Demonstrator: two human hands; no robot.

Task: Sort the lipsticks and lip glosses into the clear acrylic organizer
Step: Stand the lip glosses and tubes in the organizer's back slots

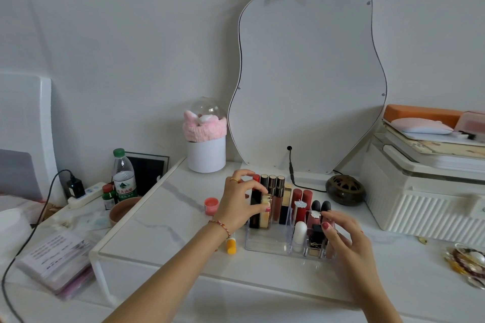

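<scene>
The clear acrylic organizer (267, 245) stands on the white table, holding several upright lipsticks and lip glosses. My left hand (237, 203) pinches a gold lipstick (265, 214) at the organizer's left compartment, beside tall black-capped gloss tubes (275, 191). My right hand (343, 236) grips a pinkish tube (331, 223) at the organizer's right side, partly hiding it. Red lipsticks (301, 198) and a white tube (300, 232) stand in the middle slots. A yellow lip balm (231, 246) lies on the table under my left wrist.
A small pink jar (211, 206) sits left of the organizer. Behind are a curvy mirror (307, 73), a dark round burner (345, 189) and a black cable (291, 165). A white storage box (425, 202) stands right; a water bottle (124, 177) and a power strip (86, 194) left.
</scene>
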